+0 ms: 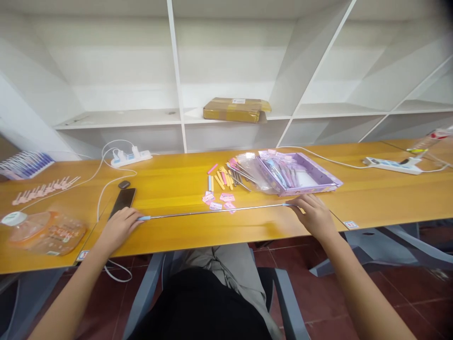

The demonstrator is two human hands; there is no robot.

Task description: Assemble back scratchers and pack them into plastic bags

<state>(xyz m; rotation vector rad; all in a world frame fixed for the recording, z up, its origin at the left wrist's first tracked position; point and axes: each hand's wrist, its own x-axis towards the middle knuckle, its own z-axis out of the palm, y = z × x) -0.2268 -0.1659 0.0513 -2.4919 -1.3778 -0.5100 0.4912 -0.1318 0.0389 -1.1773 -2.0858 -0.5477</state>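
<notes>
A thin metal telescopic rod (215,211) with light blue ends is stretched out level above the front of the table. My left hand (122,226) pinches its left blue end, and my right hand (313,212) pinches the right one. Behind the rod lie several pink and white cards (215,206). Beyond them is a loose pile of yellow hand-shaped pieces (222,175), coloured tubes and more metal rods (242,170). Right of the pile, a purple open box (311,189) holds bagged pieces (283,172), with clear plastic bags (260,172) at its left side.
On the left are a phone (123,200), a large plastic bottle (49,233), pink sticks (46,190) and a white cable (101,198) from a power strip (130,159). A second power strip (389,165) lies right. A taped cardboard box (233,110) rests on the shelf.
</notes>
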